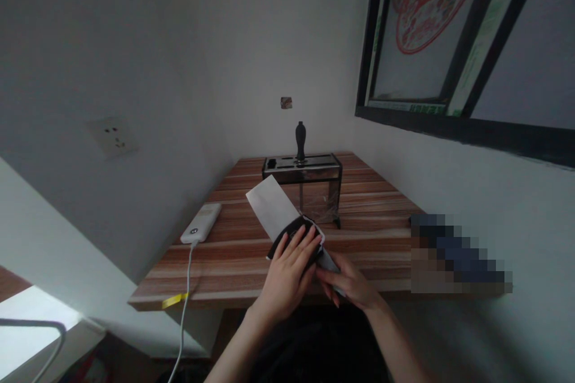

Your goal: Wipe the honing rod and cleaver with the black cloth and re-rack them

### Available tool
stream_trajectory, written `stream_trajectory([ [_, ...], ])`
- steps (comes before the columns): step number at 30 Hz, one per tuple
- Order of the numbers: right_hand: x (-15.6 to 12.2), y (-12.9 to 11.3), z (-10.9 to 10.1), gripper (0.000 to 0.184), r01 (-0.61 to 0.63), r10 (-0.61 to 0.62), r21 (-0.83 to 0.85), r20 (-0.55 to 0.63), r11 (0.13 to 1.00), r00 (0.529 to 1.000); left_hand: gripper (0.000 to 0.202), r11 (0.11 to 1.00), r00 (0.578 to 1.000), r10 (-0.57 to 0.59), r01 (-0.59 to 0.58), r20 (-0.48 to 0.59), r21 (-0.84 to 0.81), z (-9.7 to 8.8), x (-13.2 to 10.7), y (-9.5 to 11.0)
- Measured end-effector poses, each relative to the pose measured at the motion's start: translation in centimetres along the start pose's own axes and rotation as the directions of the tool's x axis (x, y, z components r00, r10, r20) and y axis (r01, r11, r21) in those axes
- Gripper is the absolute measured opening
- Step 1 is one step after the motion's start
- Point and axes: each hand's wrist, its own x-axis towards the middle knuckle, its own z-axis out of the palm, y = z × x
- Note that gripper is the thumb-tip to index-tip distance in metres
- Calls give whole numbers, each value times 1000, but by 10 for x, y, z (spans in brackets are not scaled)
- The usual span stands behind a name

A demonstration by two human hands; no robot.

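Observation:
A cleaver with a broad pale blade (272, 206) slants up to the left above the table's front part. My right hand (350, 281) is closed around its grey handle. Across the blade near the handle lies a black cloth (287, 236) with a light edge. My left hand (291, 269) presses this cloth against the blade, its fingers close together. The cloth and fingers hide the lower blade. Just behind the blade tip stands a knife block (309, 175) with a slotted dark top and see-through sides. A black handle (300, 140) rises upright out of it.
On the left of the wood-grain table (368, 209) lies a white power bank (202, 222) with a cable (185, 305) hanging over the front edge. A yellow strip (173, 300) is at that edge. Dark, pixelated items (458, 251) are at the right. Walls enclose the table's back and sides.

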Motion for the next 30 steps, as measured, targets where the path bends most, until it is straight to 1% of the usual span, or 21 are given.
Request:
stream_trajectory([
  [8, -2, 1, 1, 39, 6, -6, 3, 2, 1000, 1000, 59, 993, 997, -40, 46, -60, 112, 0, 10, -16],
  [15, -2, -1, 0, 39, 2, -1, -6, 30, 1000, 1000, 58, 989, 990, -84, 97, -116, 108, -8, 21, -32],
  [20, -3, -3, 1, 39, -12, 13, -38, 31, 999, 999, 56, 985, 981, -114, 132, -159, 111, -17, 30, -43],
  [25, -5, -4, 1, 41, -28, 29, -34, 40, 999, 999, 56, 971, 959, -137, 180, -247, 160, -30, 39, -49],
  [30, -5, -5, 0, 41, -19, 21, -47, 43, 999, 999, 55, 957, 950, -134, 198, -281, 212, -44, 50, -58],
])
